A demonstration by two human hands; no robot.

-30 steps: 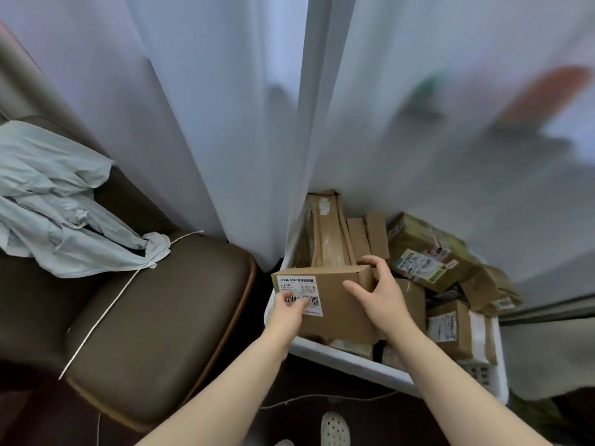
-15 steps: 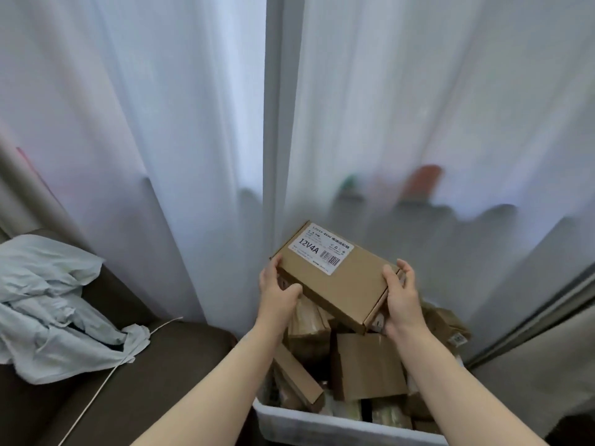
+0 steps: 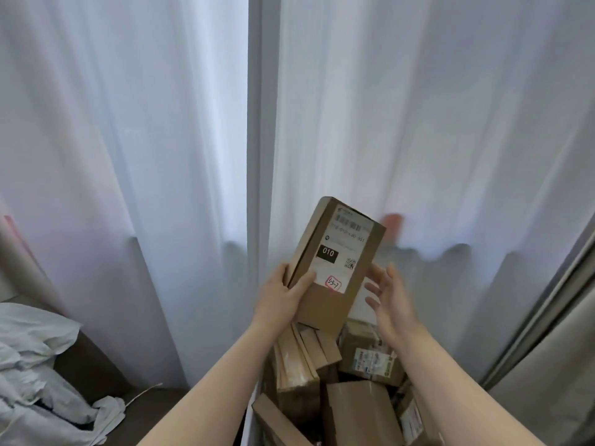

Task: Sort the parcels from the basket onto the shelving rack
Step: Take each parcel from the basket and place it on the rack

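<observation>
Half a second back the flat brown cardboard box (image 3: 335, 268) lies slantwise between both hands. Now it stands nearly on end, leaning a bit to the right, with its shipping label facing us. It's up in front of the sheer white curtains (image 3: 128, 156), right above the basket.

Our left hand (image 3: 283, 297) grips the lower left edge, thumb across the front. Our right hand (image 3: 389, 300) has come off, fingers straight and spread just beside the right edge. It's blurry there, so we can't tell if a fingertip brushes the card.

What worries us is one hand holding low on a tall box. The card looks smooth and matte, so it could pivot around that thumb and drop onto the jumbled brown cartons (image 3: 354, 413) in the white plastic basket (image 3: 252, 410). The rack isn't in view either, so we reckon a turn is coming, and a quick swing would make a slip likelier.

Texture-wise, the box has crisp folded corners and a slick white label with a black "010" block and a small red-outlined handwritten sticker. Some cartons below look taped and labelled.
</observation>
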